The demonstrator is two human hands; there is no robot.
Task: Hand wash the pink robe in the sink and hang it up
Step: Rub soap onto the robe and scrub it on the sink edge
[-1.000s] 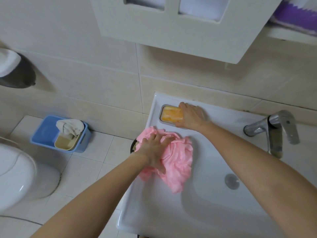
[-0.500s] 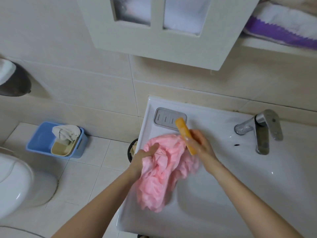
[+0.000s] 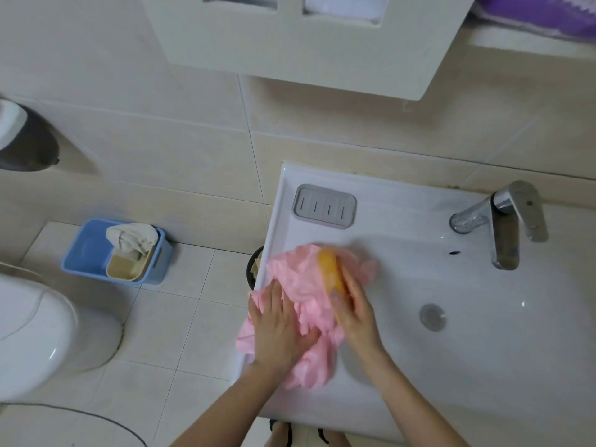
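The pink robe [image 3: 300, 282] lies bunched on the left rim of the white sink [image 3: 451, 366], partly hanging over the edge. My left hand [image 3: 277, 327] presses flat on its lower part with fingers spread. My right hand [image 3: 354, 308] holds an orange soap bar [image 3: 329, 272] and rubs it against the robe's upper part.
An empty grey soap dish [image 3: 324, 206] sits at the sink's back left. The chrome faucet [image 3: 503, 221] stands at the back right, the drain [image 3: 432, 316] in the basin. A blue bin [image 3: 87, 253] and a toilet [image 3: 38, 333] are on the floor at left. A cabinet [image 3: 290, 43] hangs overhead.
My right hand took the soap bar out of the dish and brought it down onto the robe. My left hand shifted from gripping the cloth to pressing it flat.
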